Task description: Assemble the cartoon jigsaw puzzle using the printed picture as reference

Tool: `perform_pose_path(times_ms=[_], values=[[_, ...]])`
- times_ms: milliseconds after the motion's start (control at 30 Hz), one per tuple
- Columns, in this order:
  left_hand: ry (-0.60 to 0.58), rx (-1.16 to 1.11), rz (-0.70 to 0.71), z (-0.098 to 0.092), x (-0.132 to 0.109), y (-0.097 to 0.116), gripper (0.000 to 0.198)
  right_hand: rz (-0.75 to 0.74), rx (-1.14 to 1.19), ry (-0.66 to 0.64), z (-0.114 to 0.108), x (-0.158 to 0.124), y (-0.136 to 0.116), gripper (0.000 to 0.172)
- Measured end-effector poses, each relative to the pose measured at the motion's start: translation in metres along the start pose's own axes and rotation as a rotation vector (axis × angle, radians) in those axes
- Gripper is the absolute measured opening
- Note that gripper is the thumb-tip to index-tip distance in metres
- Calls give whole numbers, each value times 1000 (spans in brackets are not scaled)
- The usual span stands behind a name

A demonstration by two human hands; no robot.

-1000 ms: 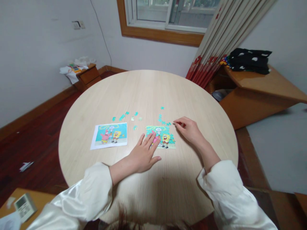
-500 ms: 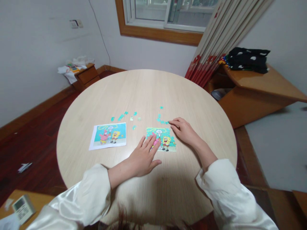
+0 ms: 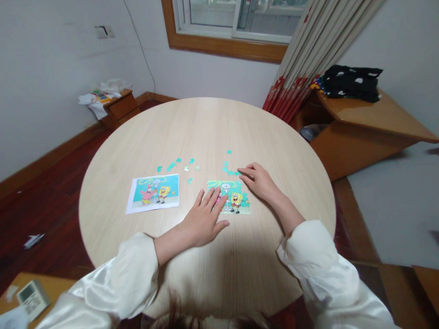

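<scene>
A partly assembled cartoon puzzle [image 3: 236,201] lies flat on the round wooden table [image 3: 212,128]. My left hand [image 3: 202,222] rests with spread fingers over the puzzle's left side, covering part of the pink figure. Just above the puzzle's upper right corner, my right hand [image 3: 259,179] has its thumb and index finger close together at the end of a row of small teal pieces [image 3: 230,172]. Whether a piece is between those fingertips is too small to tell. Left of the puzzle lies a printed reference picture [image 3: 156,192] on white paper.
Several loose pieces [image 3: 171,166] lie above the reference picture, and a single teal piece [image 3: 229,151] sits farther back. Beyond the table are a wooden cabinet [image 3: 373,123] with dark cloth, a curtain [image 3: 308,59] and a small drawer unit [image 3: 121,108].
The whole view has shifted slightly. Both hands hold nearly the same places, the right fingertips still at the teal row; no piece has clearly moved.
</scene>
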State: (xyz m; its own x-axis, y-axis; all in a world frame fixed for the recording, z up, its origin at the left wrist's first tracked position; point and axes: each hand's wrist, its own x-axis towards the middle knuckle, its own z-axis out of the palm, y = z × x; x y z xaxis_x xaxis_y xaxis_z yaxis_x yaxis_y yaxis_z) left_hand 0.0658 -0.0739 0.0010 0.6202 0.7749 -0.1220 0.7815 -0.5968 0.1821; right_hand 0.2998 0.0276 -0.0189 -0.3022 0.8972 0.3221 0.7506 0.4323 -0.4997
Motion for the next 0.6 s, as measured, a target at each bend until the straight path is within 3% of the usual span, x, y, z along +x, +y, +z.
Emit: perform_pose_path(times_ms=[333, 600], values=[[-50, 20, -15, -3, 0, 1, 69, 9, 40, -3, -1, 2, -1, 14], [-2, 24, -17, 0, 0, 1, 68, 15, 33, -8, -2, 3, -1, 13]])
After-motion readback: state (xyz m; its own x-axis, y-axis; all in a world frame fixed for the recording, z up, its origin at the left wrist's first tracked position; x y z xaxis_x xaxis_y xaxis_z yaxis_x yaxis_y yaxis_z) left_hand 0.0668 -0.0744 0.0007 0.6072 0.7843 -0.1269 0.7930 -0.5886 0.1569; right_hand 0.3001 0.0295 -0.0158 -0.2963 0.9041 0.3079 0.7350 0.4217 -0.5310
